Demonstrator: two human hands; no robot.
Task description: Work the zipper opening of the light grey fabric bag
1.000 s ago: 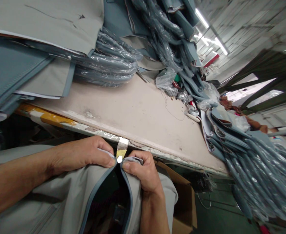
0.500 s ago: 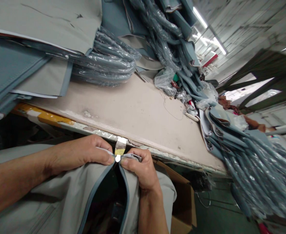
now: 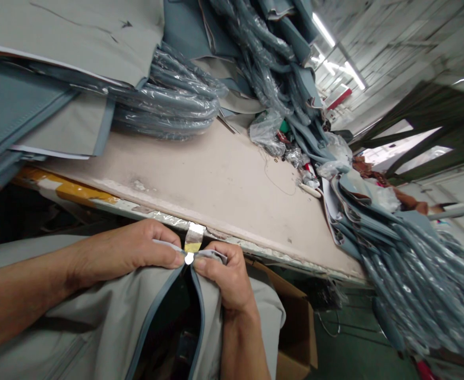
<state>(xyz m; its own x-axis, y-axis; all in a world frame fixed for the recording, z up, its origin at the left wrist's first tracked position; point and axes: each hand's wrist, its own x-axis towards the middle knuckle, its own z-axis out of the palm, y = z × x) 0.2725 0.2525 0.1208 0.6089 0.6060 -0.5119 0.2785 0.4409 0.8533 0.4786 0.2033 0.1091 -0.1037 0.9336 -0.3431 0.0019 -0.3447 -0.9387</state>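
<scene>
1. Cardboard box [image 3: 295,316], brown, below the table edge at my lower right. Its open top is partly covered by the grey cover; I cannot tell what is inside.

2. Clear plastic bags [image 3: 269,132], far side of the table, crumpled; small red and green bits show through one, too small for me to identify.

3. Plastic-wrapped piping bundle [image 3: 168,108], blue-grey, lying on the table [image 3: 224,179] at the upper left, under a stack of grey panels [image 3: 66,37]. A second mass of wrapped blue-grey strips [image 3: 406,269] spills over the table's right end.

4. Grey cover [image 3: 97,316], fabric with blue-grey piping [image 3: 153,316] along both edges of an open slit. It lies in my lap, just below the table's near edge. The two piped edges meet at a point between my thumbs.

5. Metal clip [image 3: 192,244], shiny with a yellowish patch, hanging from the table's near edge; its lower tip sits right where the two piped edges come together.

6. Left hand [image 3: 133,253], forearm entering from the left, knuckles up, fingers curled, pinched tight on the left piped edge with the thumb tip just beside the clip.

7. Right hand [image 3: 224,274], wrist rising from below, fingers folded, thumb and forefinger clamped on the right piped edge, thumb nearly touching the left thumb.
</scene>
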